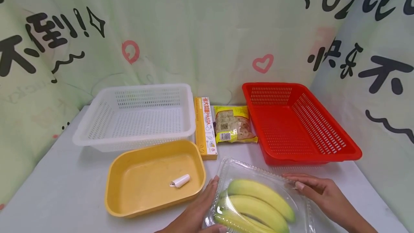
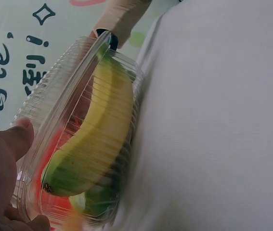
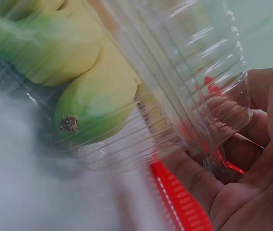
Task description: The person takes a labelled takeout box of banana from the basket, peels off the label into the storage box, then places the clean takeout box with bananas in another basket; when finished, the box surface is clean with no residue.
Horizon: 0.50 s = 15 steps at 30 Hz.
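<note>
Basket in white [image 1: 129,140] stands at ten o'clock from your clear box [image 1: 250,172]. At nine o'clock, nearer you, the yellow tray [image 1: 139,186] holds a small white cylinder [image 1: 180,181]. Your left hand [image 1: 198,208] is at the box's left side, around eight to nine o'clock: fingers laid along that side, thumb by the near edge, holding the corner between them. Toward eleven o'clock lie the pasta carton [image 1: 205,128] and, just right of it, the bag [image 1: 233,123]. The clear box is between your hands, its lid [image 2: 49,96] on, bananas [image 1: 258,208] inside. The red basket [image 1: 281,125] stands at one o'clock. At three o'clock, your right hand [image 1: 323,193] pinches the box's edge near its far right corner.

You appear to be working the lid's edge there; whether opening or securing it, I cannot tell. Your next move, I judge, calls for a steady left hold and a light right pinch, without crushing the thin plastic.
</note>
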Tool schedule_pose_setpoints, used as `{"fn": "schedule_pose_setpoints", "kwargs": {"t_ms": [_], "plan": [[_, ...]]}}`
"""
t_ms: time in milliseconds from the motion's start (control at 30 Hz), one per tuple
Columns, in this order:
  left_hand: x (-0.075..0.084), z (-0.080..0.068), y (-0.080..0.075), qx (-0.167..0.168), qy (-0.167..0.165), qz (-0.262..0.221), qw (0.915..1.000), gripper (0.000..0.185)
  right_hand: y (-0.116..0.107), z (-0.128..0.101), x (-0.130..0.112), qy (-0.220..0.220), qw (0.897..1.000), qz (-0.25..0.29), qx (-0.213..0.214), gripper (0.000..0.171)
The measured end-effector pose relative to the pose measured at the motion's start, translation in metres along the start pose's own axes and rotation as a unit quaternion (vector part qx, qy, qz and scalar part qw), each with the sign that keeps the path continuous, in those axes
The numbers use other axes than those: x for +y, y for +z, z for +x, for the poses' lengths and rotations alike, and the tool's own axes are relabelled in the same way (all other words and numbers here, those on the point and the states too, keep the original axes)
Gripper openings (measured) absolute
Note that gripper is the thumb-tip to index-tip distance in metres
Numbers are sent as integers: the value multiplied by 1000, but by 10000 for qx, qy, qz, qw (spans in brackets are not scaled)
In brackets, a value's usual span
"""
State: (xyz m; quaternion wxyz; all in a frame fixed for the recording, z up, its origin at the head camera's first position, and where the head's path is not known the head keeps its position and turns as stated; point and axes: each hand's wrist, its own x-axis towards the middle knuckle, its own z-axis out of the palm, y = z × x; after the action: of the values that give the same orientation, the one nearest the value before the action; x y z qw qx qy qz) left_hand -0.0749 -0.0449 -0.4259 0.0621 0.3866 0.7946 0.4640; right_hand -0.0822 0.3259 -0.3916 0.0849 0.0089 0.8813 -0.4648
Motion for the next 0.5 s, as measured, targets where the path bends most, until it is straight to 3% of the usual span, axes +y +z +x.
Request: {"fn": "schedule_pose_setpoints", "kwargs": {"t_ms": [200, 500], "plan": [[2, -3, -2, 62, 13, -20, 10000, 92, -1, -3, -6, 157, 9998, -105, 28, 48], [18, -6, -18, 142, -66, -335, 9993, 92, -4, -6, -22, 179, 9997, -47, 149, 48]]}}
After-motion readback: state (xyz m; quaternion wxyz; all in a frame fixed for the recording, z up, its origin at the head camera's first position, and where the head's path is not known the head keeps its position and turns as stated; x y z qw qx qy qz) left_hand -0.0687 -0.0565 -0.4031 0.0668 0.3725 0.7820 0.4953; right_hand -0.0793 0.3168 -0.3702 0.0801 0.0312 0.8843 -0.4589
